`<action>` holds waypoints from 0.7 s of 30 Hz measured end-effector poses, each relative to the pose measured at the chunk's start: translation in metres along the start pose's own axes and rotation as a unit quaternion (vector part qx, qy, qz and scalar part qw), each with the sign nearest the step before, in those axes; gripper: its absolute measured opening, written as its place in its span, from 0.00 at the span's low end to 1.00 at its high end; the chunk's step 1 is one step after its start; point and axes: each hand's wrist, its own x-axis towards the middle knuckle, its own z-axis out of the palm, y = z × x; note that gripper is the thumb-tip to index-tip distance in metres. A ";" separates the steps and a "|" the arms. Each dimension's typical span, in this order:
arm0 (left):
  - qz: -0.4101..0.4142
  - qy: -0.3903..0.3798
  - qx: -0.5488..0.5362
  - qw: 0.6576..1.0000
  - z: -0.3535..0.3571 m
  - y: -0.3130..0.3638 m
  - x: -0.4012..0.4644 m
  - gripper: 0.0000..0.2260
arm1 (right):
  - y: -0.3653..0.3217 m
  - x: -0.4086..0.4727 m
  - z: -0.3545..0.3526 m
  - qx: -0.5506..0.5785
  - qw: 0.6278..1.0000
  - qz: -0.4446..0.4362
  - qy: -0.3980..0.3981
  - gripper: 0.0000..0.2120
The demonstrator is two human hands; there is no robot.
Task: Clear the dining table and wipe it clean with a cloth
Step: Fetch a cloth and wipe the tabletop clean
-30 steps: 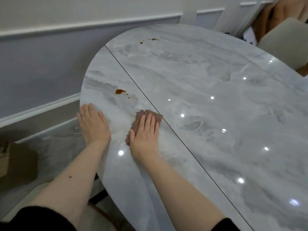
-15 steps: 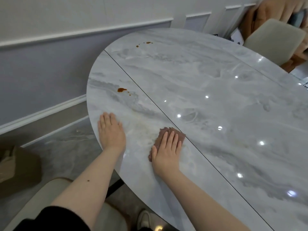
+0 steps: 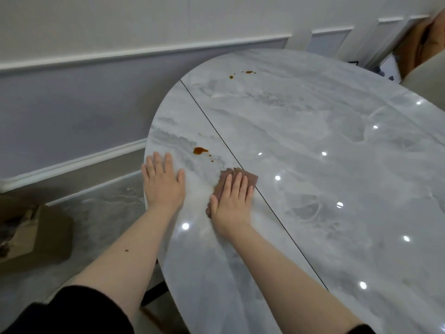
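A grey marble dining table [image 3: 313, 141] with a dark seam fills the right of the view. My right hand [image 3: 232, 202] presses flat on a folded brown cloth [image 3: 245, 176] beside the seam, near the table's left end. My left hand [image 3: 163, 183] lies flat and bare on the tabletop at its left edge, fingers apart. A brown spill [image 3: 199, 150] with small drops sits just beyond the two hands. More brown spots [image 3: 242, 74] lie at the far edge near the wall.
A panelled wall [image 3: 96, 80] runs close along the table's left and far side. A cardboard box [image 3: 36, 235] stands on the floor at left. A pale chair back [image 3: 426, 83] shows at the far right.
My right hand slid the cloth forward along the seam, closer to the brown spill. My left hand also shifted forward along the table's edge.
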 end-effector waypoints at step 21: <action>0.058 0.013 -0.070 0.996 -0.004 -0.016 -0.086 0.22 | 0.030 -0.081 0.002 -0.008 0.971 -0.237 -0.041 0.37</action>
